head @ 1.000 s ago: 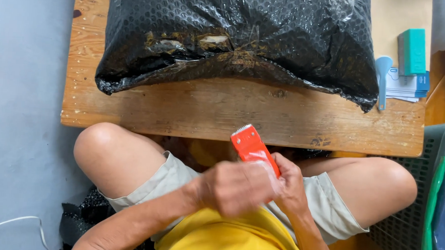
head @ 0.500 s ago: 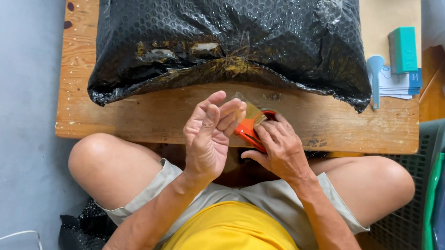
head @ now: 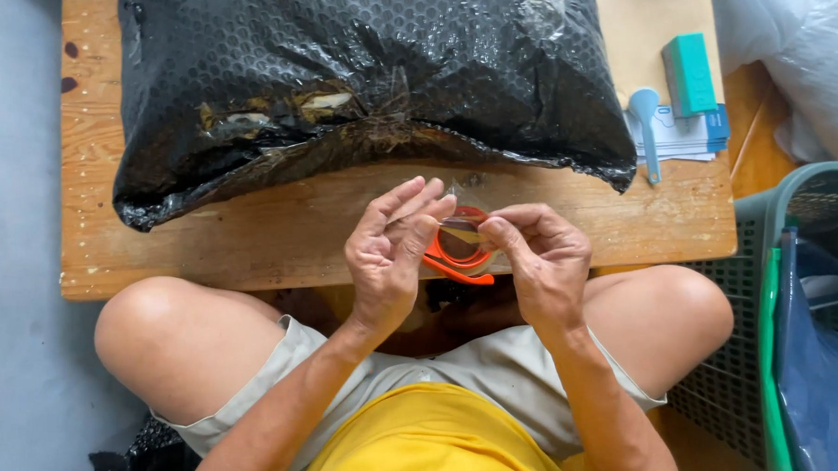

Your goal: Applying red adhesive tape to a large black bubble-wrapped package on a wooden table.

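orange tape dispenser (head: 457, 262) pinched between left hand (head: 388, 256) and right hand (head: 541, 263), near edge of wooden table (head: 252, 239); black bubble-wrap parcel (head: 350, 84) beyond.

An orange tape dispenser (head: 457, 255) with clear tape is seen. The parcel (head: 368, 85) is wrapped in glossy black bubble wrap with a honeycomb pattern. The table (head: 252, 230) is pale wood. A teal box (head: 689, 73), a light blue scoop (head: 646, 118), yellow shirt (head: 440, 441), beige shorts (head: 489, 368) and a green basket (head: 760, 303) are shown.
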